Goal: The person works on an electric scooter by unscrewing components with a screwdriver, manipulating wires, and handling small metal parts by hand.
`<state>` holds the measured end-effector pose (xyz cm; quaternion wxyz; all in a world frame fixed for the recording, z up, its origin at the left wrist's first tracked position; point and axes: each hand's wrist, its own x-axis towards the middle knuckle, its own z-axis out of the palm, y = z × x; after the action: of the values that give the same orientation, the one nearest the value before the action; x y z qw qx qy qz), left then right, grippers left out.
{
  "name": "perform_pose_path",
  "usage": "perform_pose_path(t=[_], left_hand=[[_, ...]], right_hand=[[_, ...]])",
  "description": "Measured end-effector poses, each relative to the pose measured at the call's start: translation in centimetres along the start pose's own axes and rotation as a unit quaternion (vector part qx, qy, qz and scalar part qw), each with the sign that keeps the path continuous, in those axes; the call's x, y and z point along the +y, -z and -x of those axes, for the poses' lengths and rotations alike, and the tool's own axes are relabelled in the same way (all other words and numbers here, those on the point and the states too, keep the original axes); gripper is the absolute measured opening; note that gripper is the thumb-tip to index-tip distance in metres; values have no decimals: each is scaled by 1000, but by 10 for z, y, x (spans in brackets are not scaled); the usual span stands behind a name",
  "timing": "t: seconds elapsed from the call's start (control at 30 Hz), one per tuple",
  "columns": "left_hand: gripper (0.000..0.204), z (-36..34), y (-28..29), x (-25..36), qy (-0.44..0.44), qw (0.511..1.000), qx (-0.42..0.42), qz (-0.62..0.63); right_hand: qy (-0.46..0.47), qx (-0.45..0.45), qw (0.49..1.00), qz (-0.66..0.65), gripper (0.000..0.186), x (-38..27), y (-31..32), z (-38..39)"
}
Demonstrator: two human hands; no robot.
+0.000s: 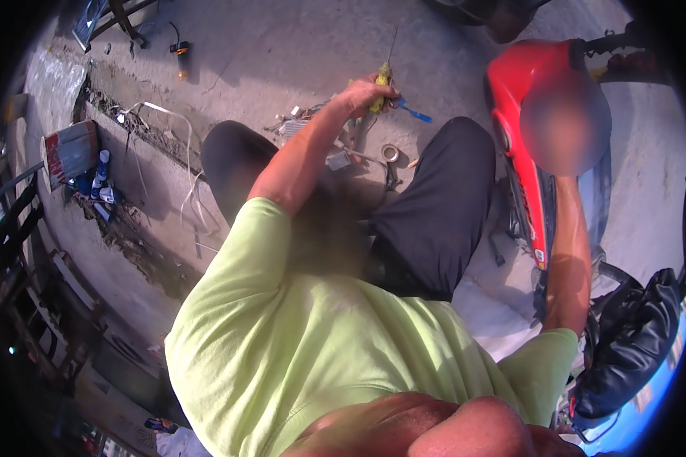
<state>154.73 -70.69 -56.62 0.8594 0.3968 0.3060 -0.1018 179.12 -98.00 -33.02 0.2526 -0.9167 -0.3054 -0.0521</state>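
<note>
My left hand (pixel 364 96) is out ahead of me, its fingers closed round a screwdriver (pixel 383 76) with a yellow handle. The thin shaft points away from me. Right beside those fingers is a slim blue piece (pixel 415 113), like a brush handle; whether the hand also holds it or it lies on the ground, I cannot tell. My right arm reaches forward to the red body panel (pixel 529 72) of a motorcycle. A blurred patch covers my right hand (pixel 564 126), so its fingers and anything in them are hidden.
Between my knees lie a tape roll (pixel 390 153) and several small parts on the concrete. A black and orange tool (pixel 182 59) lies farther off at the left. White strapping (pixel 177 114) trails by the concrete ledge. A black bag-like item (pixel 640 343) is at the right.
</note>
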Motion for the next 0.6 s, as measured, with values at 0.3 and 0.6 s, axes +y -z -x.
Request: perform_pose_path(t=[0.3,0.6], left_hand=[[29,-4,2,-80,36,745,223,-628],[25,-4,-4,-98,38,704,187,-684]], right_hand=[[194,-30,976,97,15,59,-13,-2],[30,10,999,28,19,15,-12,1]])
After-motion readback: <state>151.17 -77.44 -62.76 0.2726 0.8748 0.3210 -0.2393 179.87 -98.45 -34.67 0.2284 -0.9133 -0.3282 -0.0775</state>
